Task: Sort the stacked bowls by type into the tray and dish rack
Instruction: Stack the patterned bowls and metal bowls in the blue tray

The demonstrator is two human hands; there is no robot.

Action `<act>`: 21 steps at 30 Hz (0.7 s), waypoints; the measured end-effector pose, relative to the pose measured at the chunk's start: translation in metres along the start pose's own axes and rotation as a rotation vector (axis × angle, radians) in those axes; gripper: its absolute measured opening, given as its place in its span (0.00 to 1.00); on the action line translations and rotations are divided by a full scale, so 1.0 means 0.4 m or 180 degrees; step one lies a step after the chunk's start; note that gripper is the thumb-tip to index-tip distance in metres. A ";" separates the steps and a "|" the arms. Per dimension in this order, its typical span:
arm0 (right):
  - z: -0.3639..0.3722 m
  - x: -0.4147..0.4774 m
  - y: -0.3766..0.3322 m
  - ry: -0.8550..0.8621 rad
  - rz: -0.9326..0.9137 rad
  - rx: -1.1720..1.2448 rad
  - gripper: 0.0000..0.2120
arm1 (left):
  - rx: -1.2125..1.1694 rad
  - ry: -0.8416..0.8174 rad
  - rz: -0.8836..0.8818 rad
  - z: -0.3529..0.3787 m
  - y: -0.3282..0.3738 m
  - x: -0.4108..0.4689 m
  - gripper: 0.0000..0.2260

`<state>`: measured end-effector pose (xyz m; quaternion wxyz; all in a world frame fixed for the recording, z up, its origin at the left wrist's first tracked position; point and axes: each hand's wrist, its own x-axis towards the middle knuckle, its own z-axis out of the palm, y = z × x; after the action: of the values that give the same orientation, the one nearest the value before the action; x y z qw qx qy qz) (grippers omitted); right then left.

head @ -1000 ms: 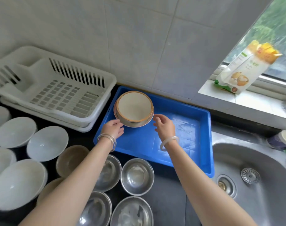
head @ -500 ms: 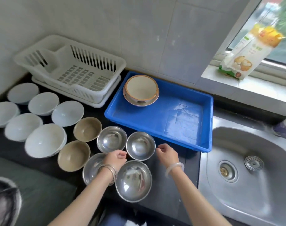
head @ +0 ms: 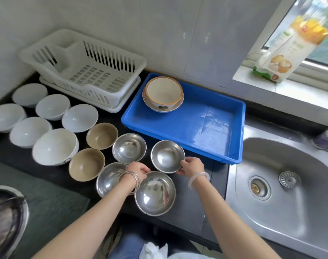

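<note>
Moved farther since earlier, our right hand (head: 192,166) pinches the steel bowl (head: 167,156) by its rim, left hand (head: 138,168) hold unclear; we judge it light, slick.

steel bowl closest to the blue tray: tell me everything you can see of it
The steel bowl is round, shiny bare metal with a thin rim. It is upright and empty, with bright reflections inside. It is over the dark counter, just in front of the blue tray's front wall. The right hand pinches its right rim. The left hand is curled at its near-left edge, and contact there is unclear.
</note>
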<state>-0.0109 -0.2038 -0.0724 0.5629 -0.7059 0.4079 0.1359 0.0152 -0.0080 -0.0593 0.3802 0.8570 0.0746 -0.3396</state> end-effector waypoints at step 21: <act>-0.061 -0.109 0.065 0.0517 -0.0413 -0.0566 0.06 | -0.1956 -0.0349 -0.0392 0.032 0.038 0.014 0.11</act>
<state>-0.0640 -0.2083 -0.0537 0.4708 -0.7865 0.3920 0.0773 0.0185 -0.0284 -0.0600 0.6035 0.6763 0.2049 -0.3692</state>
